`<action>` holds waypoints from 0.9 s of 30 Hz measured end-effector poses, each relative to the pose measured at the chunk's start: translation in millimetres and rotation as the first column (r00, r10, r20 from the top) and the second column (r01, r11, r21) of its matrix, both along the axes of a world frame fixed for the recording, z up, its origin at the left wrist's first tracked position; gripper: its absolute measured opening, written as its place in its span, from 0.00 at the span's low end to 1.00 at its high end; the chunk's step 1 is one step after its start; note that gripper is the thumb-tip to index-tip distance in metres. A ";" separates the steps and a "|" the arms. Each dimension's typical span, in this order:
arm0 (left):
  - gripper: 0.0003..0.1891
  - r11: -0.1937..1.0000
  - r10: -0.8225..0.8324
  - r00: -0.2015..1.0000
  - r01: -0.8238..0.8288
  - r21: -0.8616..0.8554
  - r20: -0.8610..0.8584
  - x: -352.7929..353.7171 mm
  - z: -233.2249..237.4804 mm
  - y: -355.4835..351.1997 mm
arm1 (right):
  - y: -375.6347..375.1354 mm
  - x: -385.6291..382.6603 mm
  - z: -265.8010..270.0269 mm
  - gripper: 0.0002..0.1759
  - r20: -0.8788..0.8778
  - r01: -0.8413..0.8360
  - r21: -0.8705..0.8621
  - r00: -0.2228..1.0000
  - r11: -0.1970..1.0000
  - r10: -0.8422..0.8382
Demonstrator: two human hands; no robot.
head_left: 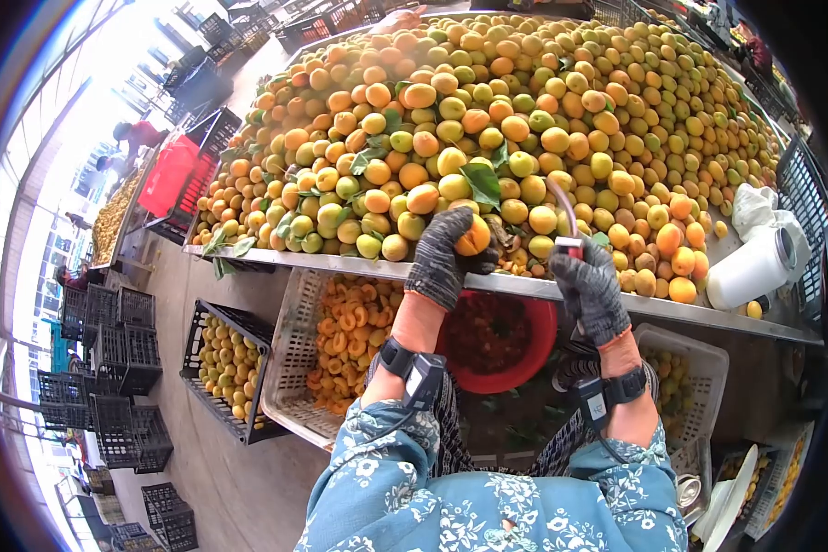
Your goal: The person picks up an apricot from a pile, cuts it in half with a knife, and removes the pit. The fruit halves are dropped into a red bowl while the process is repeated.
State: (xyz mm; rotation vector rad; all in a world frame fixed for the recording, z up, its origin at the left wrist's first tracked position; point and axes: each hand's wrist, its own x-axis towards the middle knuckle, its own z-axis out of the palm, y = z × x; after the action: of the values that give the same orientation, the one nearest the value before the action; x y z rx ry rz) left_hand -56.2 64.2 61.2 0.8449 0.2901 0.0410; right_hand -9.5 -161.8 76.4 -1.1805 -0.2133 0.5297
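Note:
My left hand (439, 262), in a dark grey knit glove, is closed around an orange apricot (472, 237) at the table's front edge. My right hand (591, 293), gloved the same way, grips a small curved knife (563, 204) by its reddish handle. The thin blade points up and bends to the left, apart from the held apricot. Behind both hands rises a large heap of apricots (524, 138), yellow-green to orange, with some green leaves (480, 184) among them. A red tub (545, 345) with dark, wet-looking contents stands below, between my arms.
Left of the tub, a white crate (281, 368) contains halved apricots; a black crate (202, 308) beside it holds whole ones. Another white crate (708, 368) is at my right. A white plastic jug (750, 271) lies on the table's right end. Stacked black crates (124, 359) stand far left.

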 end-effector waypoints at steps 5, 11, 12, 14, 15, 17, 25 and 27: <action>0.17 0.988 0.004 0.999 0.004 0.157 -0.052 4.2 5.7 -47.7 | 20.3 1.7 -1.7 0.26 0.405 0.036 -0.060 0.914 0.998 -0.009; 0.17 0.963 -0.234 0.967 0.217 0.157 0.096 0.1 19.0 -59.8 | 17.3 -6.4 17.1 0.21 0.145 -0.056 -0.080 0.987 0.995 0.068; 0.17 0.964 -0.233 0.967 0.217 0.154 0.098 0.4 16.4 -63.6 | 15.9 -5.9 12.5 0.20 0.066 -0.061 0.069 0.996 0.996 0.056; 0.18 0.998 -0.060 0.992 0.058 0.013 0.110 2.7 4.1 -70.5 | 16.7 -7.9 7.5 0.17 0.038 -0.025 0.203 0.999 0.979 0.017; 0.20 0.996 -0.048 0.990 0.037 0.083 0.134 5.1 1.1 -66.2 | 16.4 -4.2 1.1 0.17 0.064 0.023 0.170 0.997 0.985 -0.034; 0.21 0.981 -0.123 0.978 0.145 -0.128 0.167 -1.6 -4.5 -52.6 | 13.0 0.2 -5.6 0.18 -0.178 0.095 0.408 0.984 0.908 -0.023; 0.31 0.976 -0.211 0.951 0.219 -0.011 0.225 -7.5 14.6 -60.0 | 13.5 -3.1 -0.4 0.20 -0.180 0.044 0.464 0.983 0.885 0.045; 0.28 0.981 -0.193 0.958 0.191 0.031 0.212 -4.7 17.3 -67.2 | 18.2 -8.3 4.3 0.20 -0.139 0.061 0.377 0.990 0.924 -0.009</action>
State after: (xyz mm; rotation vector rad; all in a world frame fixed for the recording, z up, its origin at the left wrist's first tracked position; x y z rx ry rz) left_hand -60.9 -2.9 78.5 0.8680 0.0042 -0.0480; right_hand -17.8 -143.6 80.7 -0.7650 -0.1692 0.5071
